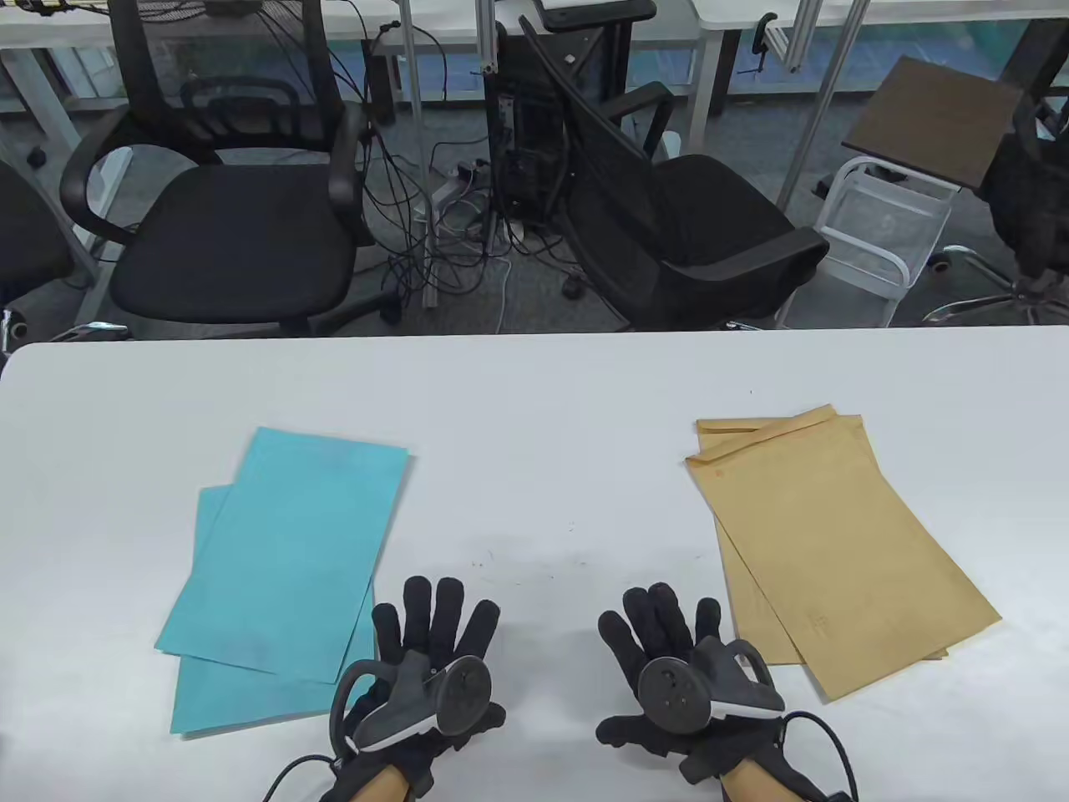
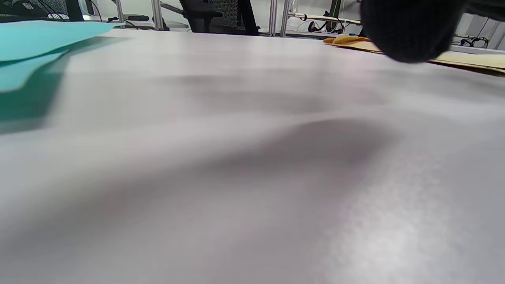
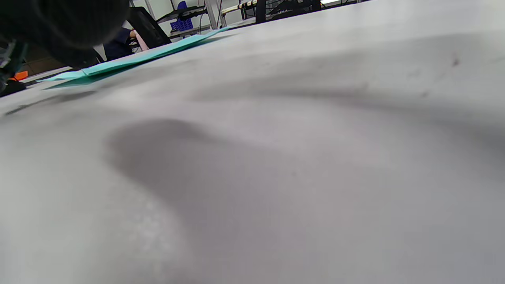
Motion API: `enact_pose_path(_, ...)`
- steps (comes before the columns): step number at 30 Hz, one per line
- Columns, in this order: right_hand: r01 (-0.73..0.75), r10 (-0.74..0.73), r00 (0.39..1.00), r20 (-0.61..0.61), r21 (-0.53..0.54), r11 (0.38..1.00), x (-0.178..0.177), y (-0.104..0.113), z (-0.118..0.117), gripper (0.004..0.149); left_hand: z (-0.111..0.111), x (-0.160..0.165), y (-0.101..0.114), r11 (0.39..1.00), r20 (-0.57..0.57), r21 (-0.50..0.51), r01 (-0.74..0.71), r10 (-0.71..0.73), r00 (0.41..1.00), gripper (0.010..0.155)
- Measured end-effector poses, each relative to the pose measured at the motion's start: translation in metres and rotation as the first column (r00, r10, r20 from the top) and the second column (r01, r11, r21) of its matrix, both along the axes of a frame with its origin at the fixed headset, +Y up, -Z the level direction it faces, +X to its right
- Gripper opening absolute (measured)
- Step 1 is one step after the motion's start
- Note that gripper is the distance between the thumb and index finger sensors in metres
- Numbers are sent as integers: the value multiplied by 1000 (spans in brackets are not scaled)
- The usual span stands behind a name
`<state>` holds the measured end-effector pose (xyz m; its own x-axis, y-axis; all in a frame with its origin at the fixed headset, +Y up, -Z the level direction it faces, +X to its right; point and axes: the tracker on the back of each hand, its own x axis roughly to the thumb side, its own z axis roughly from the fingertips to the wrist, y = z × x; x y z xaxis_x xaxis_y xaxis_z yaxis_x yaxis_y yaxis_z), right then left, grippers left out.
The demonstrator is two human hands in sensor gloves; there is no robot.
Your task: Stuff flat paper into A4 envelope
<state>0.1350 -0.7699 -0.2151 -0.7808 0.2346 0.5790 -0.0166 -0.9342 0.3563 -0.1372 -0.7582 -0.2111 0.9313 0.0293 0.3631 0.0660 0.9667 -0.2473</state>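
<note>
Left hand [image 1: 426,668] lies flat and spread on the counter [image 1: 534,401], blue paper [image 1: 292,551] just to its left, long axis running near to far. Right hand [image 1: 685,677], likewise spread and empty, sits nearer the brown envelopes [image 1: 827,551] on its right.

Table view: bright, even overhead light; sharp focus throughout; faint soft shadows beneath both hands on the white desk [image 1: 534,418]; straight lines bow slightly toward the frame edges.
Left wrist view: soft and smeared across the desk surface; broad grey shadow at centre; pale sheen at lower right; dark glove fingertip [image 2: 410,27] at upper right out of focus.
Right wrist view: similarly blurred; grey shadow left of centre; tilted horizon; blurred glove at upper left.
</note>
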Motion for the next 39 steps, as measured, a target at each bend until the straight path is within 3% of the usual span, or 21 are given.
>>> enact_pose_path(39,-22,22,999,23,-32,999,2,-2,-1,108,1,1,2,1000,-1,9,-5,5,1000,106)
